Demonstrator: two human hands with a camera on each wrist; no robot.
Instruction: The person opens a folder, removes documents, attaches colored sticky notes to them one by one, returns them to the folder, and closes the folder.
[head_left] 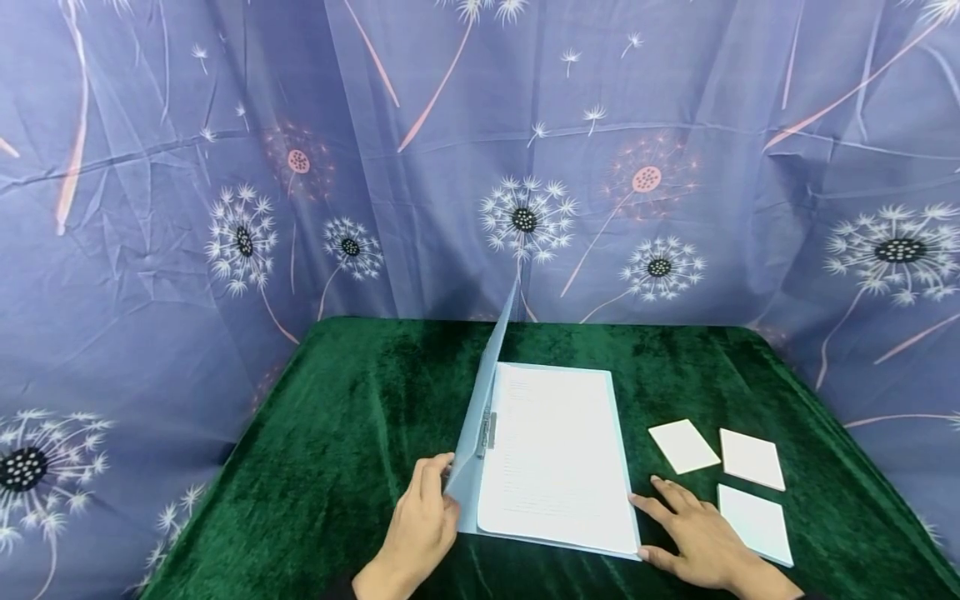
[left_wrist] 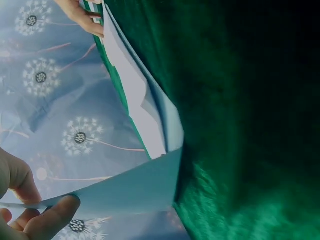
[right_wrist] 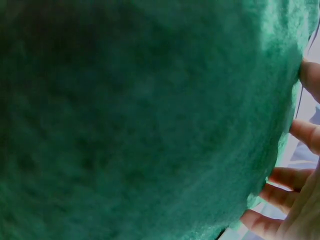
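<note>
A light blue folder [head_left: 471,500] lies on the green cloth, its front cover [head_left: 491,354] raised nearly upright. My left hand [head_left: 422,512] pinches the edge of that cover between thumb and fingers, as the left wrist view also shows with the cover [left_wrist: 130,187]. Inside are white printed sheets [head_left: 558,458] beside a metal clip [head_left: 487,429] at the spine. My right hand [head_left: 693,533] lies spread at the folder's lower right corner, fingertips at its edge and on the cloth. In the right wrist view the right hand [right_wrist: 295,185] shows extended fingers against the green cloth.
Right of the folder lie a tilted cream pad of square notes [head_left: 684,446], another pale pad [head_left: 752,458] behind, and a pale bluish pad [head_left: 754,522] close to the right hand. A dandelion-patterned curtain [head_left: 450,167] stands behind the green-covered table [head_left: 322,450].
</note>
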